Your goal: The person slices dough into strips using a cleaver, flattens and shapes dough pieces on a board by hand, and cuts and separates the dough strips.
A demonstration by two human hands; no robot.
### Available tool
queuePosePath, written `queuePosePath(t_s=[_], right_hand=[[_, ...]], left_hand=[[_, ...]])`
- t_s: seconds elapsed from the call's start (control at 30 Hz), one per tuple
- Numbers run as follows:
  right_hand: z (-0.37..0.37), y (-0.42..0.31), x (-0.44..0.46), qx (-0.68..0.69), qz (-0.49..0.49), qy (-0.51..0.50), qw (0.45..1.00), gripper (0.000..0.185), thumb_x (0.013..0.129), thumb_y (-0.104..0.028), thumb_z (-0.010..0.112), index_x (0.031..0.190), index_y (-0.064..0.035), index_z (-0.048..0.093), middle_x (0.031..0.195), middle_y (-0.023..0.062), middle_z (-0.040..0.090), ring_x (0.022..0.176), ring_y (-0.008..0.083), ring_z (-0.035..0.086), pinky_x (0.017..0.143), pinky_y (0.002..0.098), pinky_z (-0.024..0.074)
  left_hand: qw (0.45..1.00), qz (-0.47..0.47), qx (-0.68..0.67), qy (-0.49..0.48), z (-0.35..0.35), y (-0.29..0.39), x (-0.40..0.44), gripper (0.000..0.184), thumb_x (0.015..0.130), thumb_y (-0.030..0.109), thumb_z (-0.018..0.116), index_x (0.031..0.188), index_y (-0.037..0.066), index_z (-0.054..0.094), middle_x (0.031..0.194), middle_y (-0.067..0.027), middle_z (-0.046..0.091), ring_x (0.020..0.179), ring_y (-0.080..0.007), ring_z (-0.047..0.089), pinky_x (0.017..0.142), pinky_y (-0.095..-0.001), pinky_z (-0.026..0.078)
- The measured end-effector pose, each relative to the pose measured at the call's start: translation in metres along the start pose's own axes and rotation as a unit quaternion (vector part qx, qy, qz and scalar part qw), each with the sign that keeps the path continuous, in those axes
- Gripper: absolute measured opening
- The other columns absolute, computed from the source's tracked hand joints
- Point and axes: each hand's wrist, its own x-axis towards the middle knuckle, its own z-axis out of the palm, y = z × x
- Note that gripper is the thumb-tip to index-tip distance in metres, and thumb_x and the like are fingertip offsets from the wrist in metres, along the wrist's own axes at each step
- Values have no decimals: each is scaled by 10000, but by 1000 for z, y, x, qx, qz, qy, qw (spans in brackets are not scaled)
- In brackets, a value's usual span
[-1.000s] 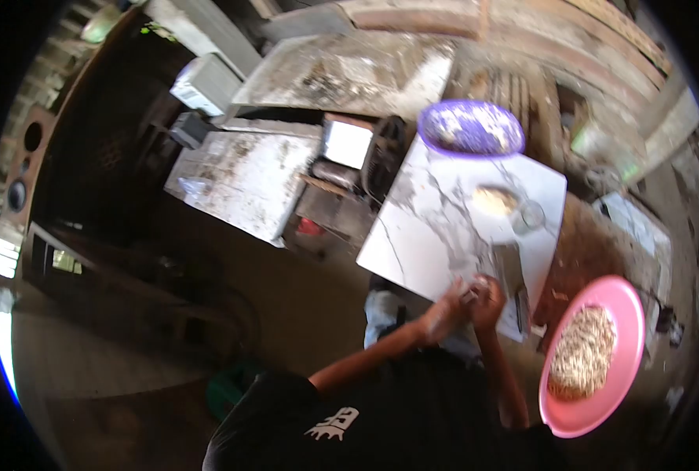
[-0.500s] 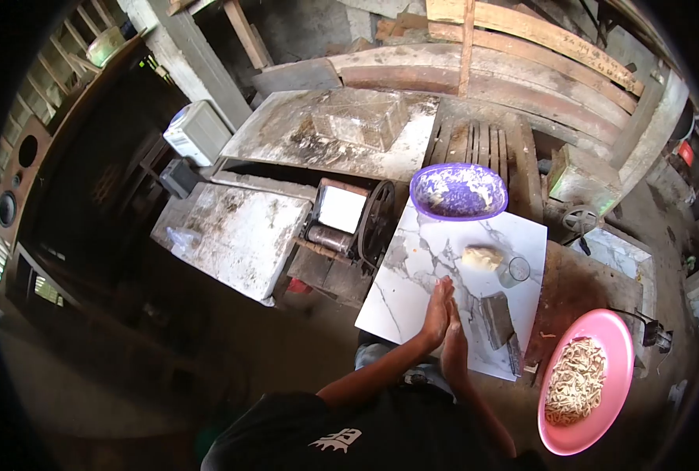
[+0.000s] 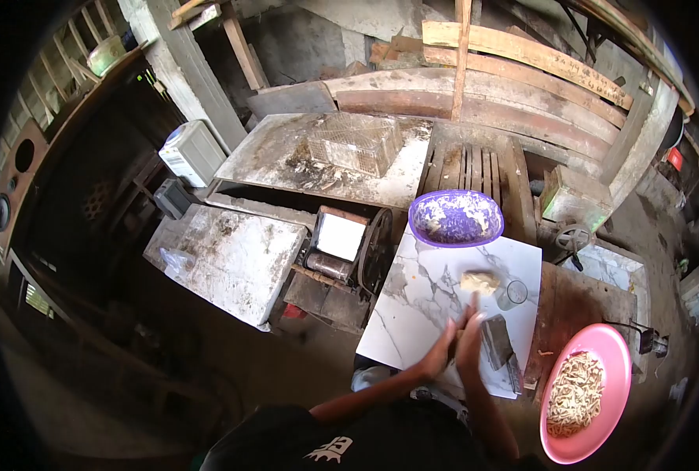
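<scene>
My left hand and my right hand are pressed palm to palm above the marble-patterned board; whether anything lies between them is hidden. A lump of pale dough sits just beyond my fingertips, with a clear glass to its right. Close to my right hand lie a grey flat block and a dark narrow tool. At the board's far edge stands a purple basin smeared with dough.
A pink basin of pale twisted strips stands at the right. Left of the board is a roller machine with a wheel, beside a dusty white slab. A wire cage rests on the back table.
My hands came together from a loose rubbing pose into flat palms, then moved slightly right, nearer the block. The whole view has shifted, so the basins and board appear lower.
</scene>
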Motion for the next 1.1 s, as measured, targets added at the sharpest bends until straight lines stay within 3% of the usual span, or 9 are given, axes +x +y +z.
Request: queuePosePath(t_s=[0.17, 0.2, 0.37, 0.5, 0.53, 0.57, 0.83, 0.93, 1.1], right_hand=[[10, -6, -5, 63, 26, -27, 997, 656, 1047, -465, 181, 1521, -11, 167, 1534, 214, 260, 1406, 299, 280, 1138, 383, 236], [21, -11, -21, 62, 25, -64, 996, 659, 1046, -467, 183, 1521, -10, 169, 1533, 214, 261, 1405, 300, 282, 1139, 383, 235], [8, -6, 1, 102, 28, -31, 994, 670, 1044, -479, 189, 1518, -5, 178, 1531, 214, 271, 1403, 305, 291, 1148, 386, 229], [7, -2, -10, 148, 51, -48, 986, 708, 1031, -515, 184, 1517, 0, 176, 1536, 211, 264, 1413, 301, 271, 1157, 388, 204], [8, 2, -21, 154, 46, -76, 984, 743, 1018, -547, 177, 1517, 3, 170, 1542, 208, 253, 1424, 295, 247, 1163, 388, 182], [10, 7, -36, 160, 44, -102, 981, 778, 1006, -579, 169, 1518, 6, 165, 1548, 206, 242, 1435, 290, 223, 1168, 388, 159], [-7, 2, -31, 87, -44, -93, 991, 788, 1005, -589, 106, 1502, 10, 232, 1535, 208, 275, 1437, 302, 228, 1168, 402, 162], [-7, 16, -18, 23, -36, -53, 998, 799, 995, -610, 121, 1512, -6, 199, 1547, 209, 243, 1447, 301, 196, 1167, 410, 155], [-23, 20, 28, 27, 87, -39, 995, 800, 988, -628, 152, 1521, -32, 181, 1554, 203, 227, 1450, 286, 184, 1161, 403, 162]], left_hand=[[989, -101, 14, 107, -10, 9, 4, 767, 1012, 571, 118, 1532, 12, 45, 1605, -137, 66, 1479, -246, 37, 1192, -363, 58], [972, 37, 168, 161, -17, 14, 16, 749, 1021, 553, 130, 1530, 7, 59, 1600, -127, 88, 1471, -240, 66, 1190, -359, 79], [992, 7, 65, 106, -8, -25, -6, 779, 1019, 558, 214, 1529, 23, -31, 1602, -124, 98, 1474, -247, 85, 1192, -345, 82], [985, -30, 15, 172, -8, -24, -3, 761, 1016, 572, 154, 1533, 17, 91, 1585, -121, 165, 1457, -247, 149, 1188, -372, 116], [947, -43, 204, 243, -18, -17, 0, 784, 1007, 595, 148, 1530, 13, 102, 1571, -128, 203, 1448, -252, 182, 1180, -374, 148], [948, 60, 79, 302, -21, -16, 12, 789, 1009, 591, 151, 1524, -5, 105, 1575, -156, 177, 1453, -245, 168, 1179, -373, 138], [993, 0, -14, 118, 6, -22, -1, 856, 983, 638, 184, 1524, 12, -37, 1613, -110, -64, 1478, -211, -84, 1193, -386, 14], [945, 86, 39, 315, -3, -5, 29, 931, 934, 722, 149, 1533, 15, 60, 1602, -135, 115, 1477, -250, 87, 1190, -396, 81], [992, 46, -32, 112, 44, -13, -5, 748, 1009, 570, 219, 1504, 8, 212, 1543, -130, 276, 1422, -251, 266, 1153, -421, 216]])
